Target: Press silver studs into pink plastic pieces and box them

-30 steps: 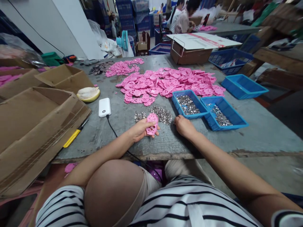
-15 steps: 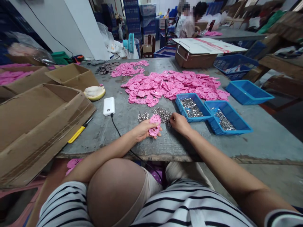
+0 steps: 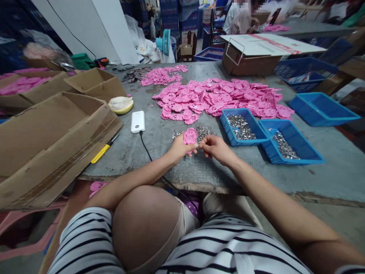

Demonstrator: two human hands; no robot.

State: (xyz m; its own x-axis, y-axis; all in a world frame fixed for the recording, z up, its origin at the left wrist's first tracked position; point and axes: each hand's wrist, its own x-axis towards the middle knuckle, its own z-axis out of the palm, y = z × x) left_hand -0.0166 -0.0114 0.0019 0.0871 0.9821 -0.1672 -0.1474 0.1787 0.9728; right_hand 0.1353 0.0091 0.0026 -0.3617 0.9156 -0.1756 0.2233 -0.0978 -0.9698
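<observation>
My left hand (image 3: pixel 179 149) is closed on a pink plastic piece (image 3: pixel 190 136), held up just above the table's near edge. My right hand (image 3: pixel 215 147) is pinched right beside it, fingertips almost touching the left hand's; what it pinches is too small to make out. Just behind both hands lies a small heap of shiny metal bits (image 3: pixel 201 133). A big spread of the same pink pieces (image 3: pixel 216 97) covers the middle of the grey table (image 3: pixel 327 152).
Two blue trays of metal bits (image 3: pixel 241 126) (image 3: pixel 285 142) sit right of my hands, an empty blue tray (image 3: pixel 322 108) farther right. A white power bank (image 3: pixel 138 121) with a black cable, a yellow knife (image 3: pixel 104 149) and open cardboard boxes (image 3: pixel 51 137) lie left. People sit at a far table.
My right hand left the table by the blue tray, passed over the metal heap and came in to meet my left hand. The left hand tilted the pink piece upward.
</observation>
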